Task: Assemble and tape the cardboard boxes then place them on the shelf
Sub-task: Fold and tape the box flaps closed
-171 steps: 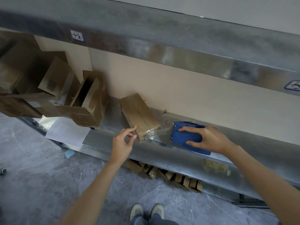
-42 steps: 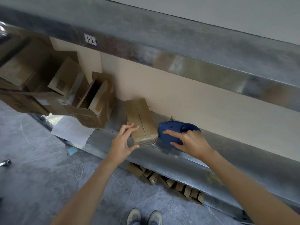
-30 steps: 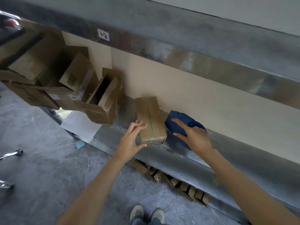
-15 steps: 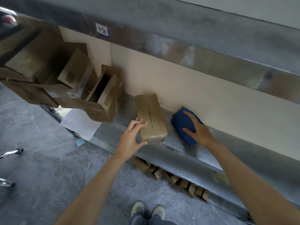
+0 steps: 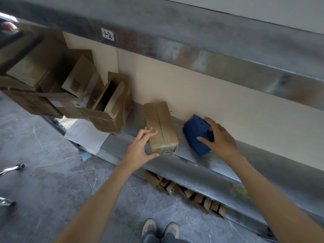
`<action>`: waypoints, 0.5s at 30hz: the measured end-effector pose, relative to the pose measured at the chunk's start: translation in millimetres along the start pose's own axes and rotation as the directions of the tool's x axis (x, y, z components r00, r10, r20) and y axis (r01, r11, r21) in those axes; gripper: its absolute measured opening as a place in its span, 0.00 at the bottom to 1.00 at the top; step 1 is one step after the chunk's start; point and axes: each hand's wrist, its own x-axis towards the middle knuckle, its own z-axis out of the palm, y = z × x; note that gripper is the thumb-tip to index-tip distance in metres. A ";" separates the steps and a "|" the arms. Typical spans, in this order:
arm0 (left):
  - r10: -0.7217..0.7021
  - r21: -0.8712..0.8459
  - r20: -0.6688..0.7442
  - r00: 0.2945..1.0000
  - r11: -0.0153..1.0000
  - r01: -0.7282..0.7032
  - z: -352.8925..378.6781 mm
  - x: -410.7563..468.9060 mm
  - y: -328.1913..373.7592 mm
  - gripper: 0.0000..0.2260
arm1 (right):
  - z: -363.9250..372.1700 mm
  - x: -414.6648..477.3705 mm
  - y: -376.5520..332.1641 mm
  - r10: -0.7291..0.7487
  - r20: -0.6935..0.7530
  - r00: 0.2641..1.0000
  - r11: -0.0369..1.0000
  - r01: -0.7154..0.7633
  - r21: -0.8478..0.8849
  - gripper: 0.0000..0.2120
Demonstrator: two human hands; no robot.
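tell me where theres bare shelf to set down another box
The widest bare stretch of shelf runs right of the blue tape dispenser under the right hand. A narrower strip lies between the taped box and the open carton; the left hand sits at its front. The far left is crowded with other cartons.

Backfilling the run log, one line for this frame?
closed box: flat on shelf | left hand: open, touching closed box side | right hand: open, resting on blue tape dispenser
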 end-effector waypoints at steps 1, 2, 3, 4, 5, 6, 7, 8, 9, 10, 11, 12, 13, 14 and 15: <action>0.002 0.000 0.007 1.000 1.000 -0.002 -0.8 0.1 -0.6 0.36 | -2.1 -1.3 -3.7 -0.039 -0.017 0.999 0.999 0.039 -0.032 0.35; 0.004 0.001 0.013 1.000 1.000 -0.004 -1.6 0.1 -1.2 0.36 | -3.4 -2.3 -8.9 -0.088 -0.022 0.996 0.995 0.087 -0.047 0.34; 0.007 0.004 0.020 1.000 1.000 -0.007 -2.6 0.2 -1.8 0.36 | -4.0 -3.1 -15.8 -0.143 -0.018 0.990 0.988 0.142 -0.054 0.33; 0.013 0.008 0.027 1.000 1.000 -0.013 -3.5 0.4 -2.5 0.35 | -3.8 -3.8 -23.6 -0.200 -0.008 0.980 0.978 0.200 -0.056 0.32; 0.020 0.013 0.034 0.999 1.000 -0.021 -4.6 0.6 -3.2 0.35 | -2.6 -4.1 -32.2 -0.257 0.009 0.966 0.965 0.257 -0.054 0.32; 0.028 0.020 0.044 0.999 0.999 -0.029 -5.9 0.8 -3.6 0.35 | -0.4 -4.1 -40.6 -0.310 0.031 0.950 0.949 0.311 -0.047 0.31; 0.033 0.026 0.053 0.998 0.999 -0.035 -7.6 1.1 -3.7 0.34 | 3.1 -4.0 -48.4 -0.357 0.054 0.932 0.932 0.359 -0.038 0.31; 0.035 0.031 0.063 0.997 0.999 -0.037 -9.5 1.7 -3.7 0.34 | 7.8 -3.5 -54.8 -0.397 0.075 0.915 0.916 0.400 -0.030 0.32; 0.034 0.032 0.074 0.997 0.999 -0.037 -11.2 2.2 -3.9 0.34 | 13.2 -3.0 -59.6 -0.423 0.100 0.901 0.904 0.427 -0.023 0.32; 0.034 0.033 0.083 0.996 0.999 -0.037 -12.8 2.6 -3.9 0.34 | 18.7 -2.5 -62.9 -0.434 0.130 0.892 0.898 0.439 -0.015 0.33; 0.035 0.032 0.091 0.995 0.999 -0.038 -14.1 2.9 -3.9 0.34 | 24.0 -2.2 -64.9 -0.432 0.162 0.887 0.899 0.439 -0.005 0.35; 0.036 0.028 0.098 0.995 0.999 -0.039 -15.2 3.0 -3.8 0.34 | 28.5 -2.1 -65.7 -0.425 0.184 0.886 0.902 0.432 0.004 0.35; 0.038 0.021 0.103 0.994 0.999 -0.040 -15.9 3.0 -3.6 0.35 | 32.1 -2.2 -65.9 -0.420 0.186 0.888 0.905 0.425 0.013 0.36; 0.039 0.016 0.104 0.994 0.999 -0.041 -16.6 2.9 -3.4 0.35 | 34.8 -2.4 -65.8 -0.419 0.171 0.892 0.906 0.422 0.024 0.35; 0.038 0.016 0.103 0.994 0.999 -0.040 -16.9 3.1 -3.4 0.35 | 36.4 -2.3 -65.5 -0.422 0.145 0.895 0.906 0.422 0.034 0.35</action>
